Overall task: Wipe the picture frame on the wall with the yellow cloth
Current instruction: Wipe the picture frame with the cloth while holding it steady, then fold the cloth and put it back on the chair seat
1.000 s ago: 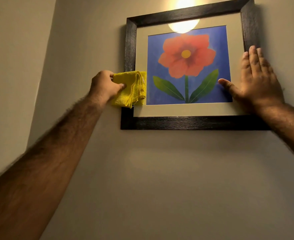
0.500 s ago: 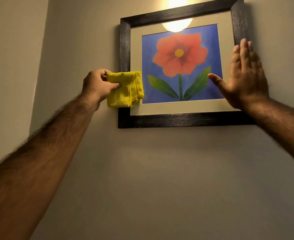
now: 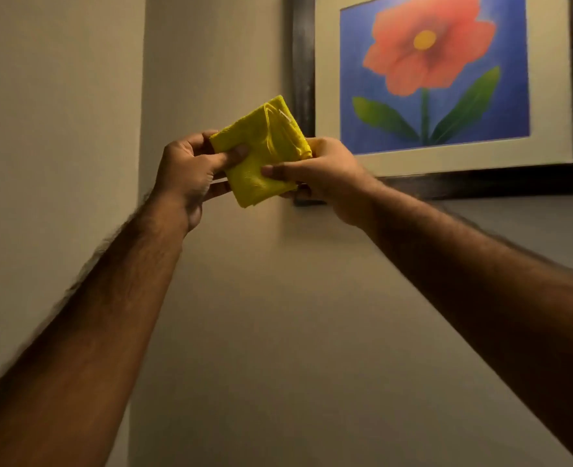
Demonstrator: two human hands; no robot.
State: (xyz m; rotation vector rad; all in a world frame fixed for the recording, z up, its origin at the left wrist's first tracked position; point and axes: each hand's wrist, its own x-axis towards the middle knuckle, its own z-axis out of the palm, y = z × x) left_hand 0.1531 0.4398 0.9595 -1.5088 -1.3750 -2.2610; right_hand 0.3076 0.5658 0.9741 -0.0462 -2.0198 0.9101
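Here, both hands hold the folded yellow cloth (image 3: 266, 150) just off the lower-left corner of the picture frame (image 3: 300, 62), in front of the wall (image 3: 244, 298). Left hand (image 3: 187, 173): thumb on the cloth's near face, fingers (image 3: 219, 190) curled behind it, gripping its left edge. Right hand (image 3: 325, 176): thumb pressed on the cloth's lower right part, fingers hidden behind. The frame hangs up and right of the cloth; flower print inside.

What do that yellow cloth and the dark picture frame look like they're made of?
The yellow cloth looks like soft microfibre or terry: matte, fuzzy, folding into limp layers. The picture frame seems to be dark wood or a wood-look moulding, near black with faint streaks like grain; the blur leaves that open.
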